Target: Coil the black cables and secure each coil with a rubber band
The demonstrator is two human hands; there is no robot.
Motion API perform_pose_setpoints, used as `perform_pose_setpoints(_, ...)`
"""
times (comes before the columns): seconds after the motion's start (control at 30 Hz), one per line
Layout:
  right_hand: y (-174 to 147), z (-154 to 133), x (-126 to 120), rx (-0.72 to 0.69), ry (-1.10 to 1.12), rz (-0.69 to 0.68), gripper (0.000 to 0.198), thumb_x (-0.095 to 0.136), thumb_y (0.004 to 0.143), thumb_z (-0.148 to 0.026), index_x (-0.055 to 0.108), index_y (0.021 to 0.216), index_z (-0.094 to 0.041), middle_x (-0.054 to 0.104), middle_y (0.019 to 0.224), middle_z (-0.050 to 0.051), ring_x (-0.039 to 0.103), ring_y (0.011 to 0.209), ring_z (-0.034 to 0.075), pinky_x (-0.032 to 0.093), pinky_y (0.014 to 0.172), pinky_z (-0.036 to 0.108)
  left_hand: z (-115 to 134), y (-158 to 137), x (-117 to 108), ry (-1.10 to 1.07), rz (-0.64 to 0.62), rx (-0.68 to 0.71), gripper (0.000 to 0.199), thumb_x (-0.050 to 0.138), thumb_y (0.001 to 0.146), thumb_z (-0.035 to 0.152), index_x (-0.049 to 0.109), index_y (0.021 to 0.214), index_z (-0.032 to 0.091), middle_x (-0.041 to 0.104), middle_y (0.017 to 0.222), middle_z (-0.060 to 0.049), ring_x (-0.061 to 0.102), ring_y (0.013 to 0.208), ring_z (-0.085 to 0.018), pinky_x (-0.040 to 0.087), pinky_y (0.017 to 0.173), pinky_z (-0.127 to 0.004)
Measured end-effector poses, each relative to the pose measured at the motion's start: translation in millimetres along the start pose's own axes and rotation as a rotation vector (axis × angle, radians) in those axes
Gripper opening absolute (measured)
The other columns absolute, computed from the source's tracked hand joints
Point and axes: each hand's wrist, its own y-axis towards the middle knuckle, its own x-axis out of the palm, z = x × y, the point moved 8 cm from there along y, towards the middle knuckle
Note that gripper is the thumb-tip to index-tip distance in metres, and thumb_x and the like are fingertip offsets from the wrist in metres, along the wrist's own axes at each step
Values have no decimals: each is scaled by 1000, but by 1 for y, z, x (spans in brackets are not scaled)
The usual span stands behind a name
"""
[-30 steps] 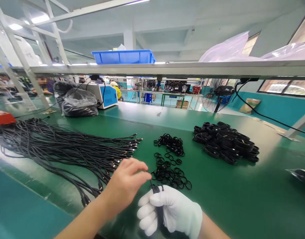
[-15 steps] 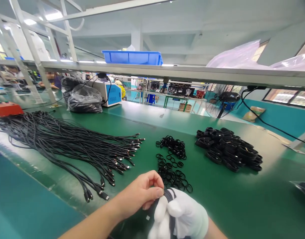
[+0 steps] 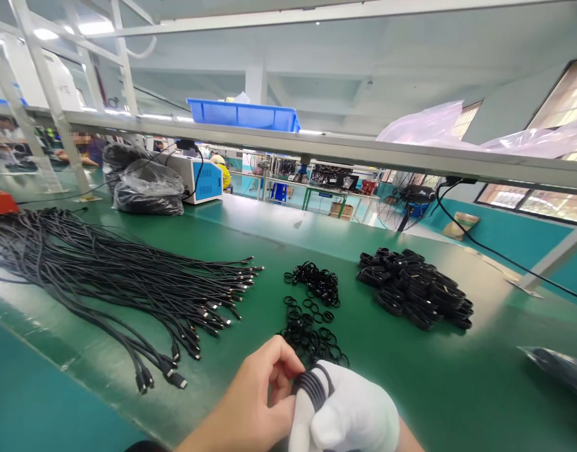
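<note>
A black cable (image 3: 311, 387), wound into a tight coil, is between my hands near the bottom of the view. My right hand (image 3: 358, 408), in a white glove, grips the coil with thumb and fingers. Bare, my left hand (image 3: 257, 395) has its fingers curled against the coil's left side; its fingertips are partly hidden. Just beyond them lie loose black rings (image 3: 311, 333), and a denser heap of black rings (image 3: 316, 282) sits farther back. Many straight black cables (image 3: 142, 270) with metal-tipped plugs spread over the left side. Coiled cable bundles (image 3: 415, 285) are piled at the right.
The green tabletop (image 3: 458, 389) carries a plastic-bagged item (image 3: 559, 370) at right. Behind are a black-filled plastic bag (image 3: 149, 188), a white-and-blue machine (image 3: 206, 179) and an orange box (image 3: 0, 201). A shelf overhead holds a blue bin (image 3: 243, 116). Another person (image 3: 91, 150) sits far left.
The view has shifted slightly to the right. My left hand has turned and closed in around the coil, whose windings show more plainly; the plug end seen below it earlier is hidden.
</note>
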Motion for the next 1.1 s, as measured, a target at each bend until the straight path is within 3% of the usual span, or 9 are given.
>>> perform_pose_setpoints(0.13,-11,-2,-10,65,-218,147,39,82,48,-38,69,70,-9,61,63,0,54,59,9,44,57,20,-1,-5,0,10,139,99,7,53,79,23,49,76,17,47,74,2,43,60,-11,38,57,-22)
perform_pose_setpoints(0.27,-23,-9,-6,151,-459,96,39,74,65,-43,66,86,-11,64,86,2,58,86,17,46,77,27,2,-12,-4,36,236,225,3,53,77,20,51,76,18,48,77,0,46,59,-10,40,55,-21)
perform_pose_setpoints(0.37,-29,-17,5,198,-456,36,31,58,84,-37,59,103,-13,61,101,6,59,89,17,50,78,35,9,-19,-4,108,246,333,3,51,79,17,53,77,19,49,76,0,49,59,-11,42,52,-19)
perform_pose_setpoints(0.43,-31,-22,12,209,-438,21,30,51,89,-35,54,109,-14,59,105,7,60,87,16,51,75,36,16,-25,-5,192,281,420,7,49,82,16,54,81,21,52,76,-1,52,60,-12,42,52,-20)
perform_pose_setpoints(0.63,-31,-34,23,180,-385,71,37,62,78,-45,61,106,-21,60,108,4,57,98,20,49,74,26,26,-44,2,352,439,577,26,46,83,6,53,95,28,59,80,-3,57,66,-16,46,58,-24)
perform_pose_setpoints(0.73,-30,-35,27,186,-373,67,36,60,79,-44,61,107,-22,60,107,4,56,99,19,50,75,26,30,-48,4,406,491,626,32,46,83,3,52,99,30,61,83,-3,57,67,-16,47,62,-24)
perform_pose_setpoints(0.83,-29,-32,29,202,-372,35,34,54,86,-39,56,111,-16,59,107,7,58,93,18,51,76,34,30,-39,1,434,412,579,27,45,83,5,52,97,27,61,83,-3,59,70,-15,48,64,-23)
perform_pose_setpoints(1.0,-31,-24,33,257,-376,-39,33,52,88,-33,52,115,-15,55,114,8,57,96,19,50,80,39,33,-20,8,507,92,471,30,43,78,7,55,102,21,63,82,-5,62,65,-15,49,57,-22)
perform_pose_setpoints(1.1,-31,-24,36,266,-375,-51,33,52,88,-34,52,115,-15,55,114,8,57,97,19,49,81,40,47,-23,9,521,89,541,30,38,83,9,60,100,19,66,81,-8,64,68,-16,50,59,-22)
